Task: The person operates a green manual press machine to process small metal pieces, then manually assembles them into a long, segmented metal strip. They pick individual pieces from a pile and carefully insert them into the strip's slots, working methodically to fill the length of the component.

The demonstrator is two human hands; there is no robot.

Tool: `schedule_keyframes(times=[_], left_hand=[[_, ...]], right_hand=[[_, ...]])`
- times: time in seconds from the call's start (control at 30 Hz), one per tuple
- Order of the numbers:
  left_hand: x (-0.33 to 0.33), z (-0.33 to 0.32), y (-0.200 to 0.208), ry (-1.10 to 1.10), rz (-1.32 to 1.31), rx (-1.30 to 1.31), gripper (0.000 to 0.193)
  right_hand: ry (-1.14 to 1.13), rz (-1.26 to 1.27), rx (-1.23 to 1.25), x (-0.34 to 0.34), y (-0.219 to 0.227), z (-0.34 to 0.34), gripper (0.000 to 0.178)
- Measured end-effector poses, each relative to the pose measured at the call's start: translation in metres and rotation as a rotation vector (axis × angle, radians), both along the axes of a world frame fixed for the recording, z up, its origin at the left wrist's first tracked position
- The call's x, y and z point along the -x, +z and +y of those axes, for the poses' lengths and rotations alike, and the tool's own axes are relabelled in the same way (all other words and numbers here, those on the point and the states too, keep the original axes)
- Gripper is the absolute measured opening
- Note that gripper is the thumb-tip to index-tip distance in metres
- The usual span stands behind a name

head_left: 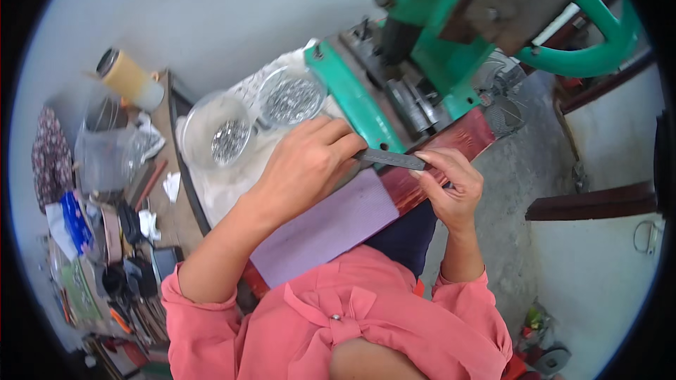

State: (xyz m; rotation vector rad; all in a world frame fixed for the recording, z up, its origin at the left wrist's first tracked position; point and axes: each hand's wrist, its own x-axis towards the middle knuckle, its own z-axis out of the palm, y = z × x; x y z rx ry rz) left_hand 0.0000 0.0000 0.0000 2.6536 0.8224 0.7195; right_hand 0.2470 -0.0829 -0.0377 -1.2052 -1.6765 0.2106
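Note:
A short, flat, dark grey strip [391, 160] is held level between my two hands, in front of a green hand press [345, 91]. My left hand [313, 155] is closed on the strip's left end, its fingers bent over it. At the other end, my right hand [452, 184] pinches the strip between thumb and fingers. Two clear plastic tubs, one [201, 127] nearer and one [273, 79] further back, hold small shiny metal pieces beyond my left hand. Below my hands lies a purple mat [324, 229] on the bench's front edge.
The press's curved green handle [588, 56] reaches out at the upper right. A side table at the left carries a yellow cylinder [130, 77], a clear plastic bag [109, 158] and cluttered tools. A dark wooden ledge [598, 200] juts in from the right wall.

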Motion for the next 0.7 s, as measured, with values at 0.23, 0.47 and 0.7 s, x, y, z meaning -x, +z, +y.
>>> schedule_keyframes(times=[0.23,0.47,0.7], left_hand=[[-0.087,0.070,0.016,-0.300,0.097,-0.330,0.017],[-0.113,0.079,0.022,-0.454,0.171,-0.415,0.010],[-0.123,0.069,0.027,-0.538,0.287,-0.474,0.008]], right_hand=[[-0.343,-0.007,-0.090,-0.034,-0.006,0.001,0.029],[-0.463,-0.068,-0.038,-0.030,-0.012,-0.015,0.026],[-0.504,-0.018,-0.025,-0.019,-0.020,-0.034,0.027]])
